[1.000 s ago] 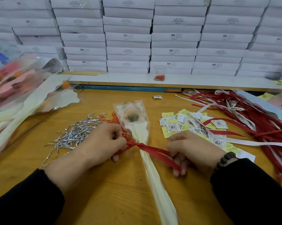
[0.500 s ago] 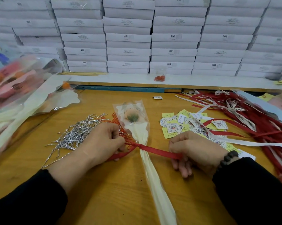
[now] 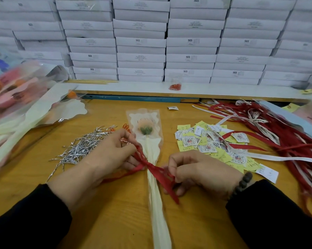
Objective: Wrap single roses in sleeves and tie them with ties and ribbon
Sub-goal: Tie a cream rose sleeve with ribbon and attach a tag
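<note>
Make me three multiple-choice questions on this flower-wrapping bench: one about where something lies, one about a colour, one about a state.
1. Where is the heap of silver twist ties?
A. beside the left hand
B. on the white boxes
C. under the paper tags

2. What colour is the ribbon at the cream-sleeved rose?
A. blue
B. red
C. white

3. What are the left hand and right hand doing?
A. resting empty
B. both gripping ribbon
C. lifting a box

Answers: 1 A, ties lie by that hand; 2 B, it shows red; 3 B, fingers pinch each end.

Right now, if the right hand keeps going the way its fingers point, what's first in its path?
The right hand points left, already gripping the red ribbon. Next comes the cream sleeve, then probably the left hand; depth unclear.
</note>
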The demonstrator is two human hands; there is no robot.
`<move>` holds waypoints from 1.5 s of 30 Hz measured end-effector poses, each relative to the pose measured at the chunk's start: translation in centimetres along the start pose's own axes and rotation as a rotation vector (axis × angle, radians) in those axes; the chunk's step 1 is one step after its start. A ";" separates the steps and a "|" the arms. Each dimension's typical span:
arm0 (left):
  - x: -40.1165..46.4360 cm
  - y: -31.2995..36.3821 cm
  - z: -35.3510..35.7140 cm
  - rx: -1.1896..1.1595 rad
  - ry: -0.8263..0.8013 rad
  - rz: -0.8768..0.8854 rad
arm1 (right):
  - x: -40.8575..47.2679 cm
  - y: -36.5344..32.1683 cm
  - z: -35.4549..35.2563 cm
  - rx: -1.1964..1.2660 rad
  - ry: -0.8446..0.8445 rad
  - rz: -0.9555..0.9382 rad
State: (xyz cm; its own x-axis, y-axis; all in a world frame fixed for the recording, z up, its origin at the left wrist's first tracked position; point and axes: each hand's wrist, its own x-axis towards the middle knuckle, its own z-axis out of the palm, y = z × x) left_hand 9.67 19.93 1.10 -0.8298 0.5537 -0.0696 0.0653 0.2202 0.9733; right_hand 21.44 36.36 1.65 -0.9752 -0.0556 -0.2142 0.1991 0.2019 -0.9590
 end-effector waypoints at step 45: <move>-1.2 2.4 -4.6 0.304 -0.503 -0.203 | 4.3 1.7 0.6 0.366 0.352 -0.194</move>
State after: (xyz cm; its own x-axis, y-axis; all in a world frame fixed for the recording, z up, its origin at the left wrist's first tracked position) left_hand 8.27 16.09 4.48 -0.4843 0.7710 -0.4136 0.1497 0.5388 0.8290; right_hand 17.65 35.88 -0.97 -0.9582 0.2858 -0.0120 -0.0284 -0.1368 -0.9902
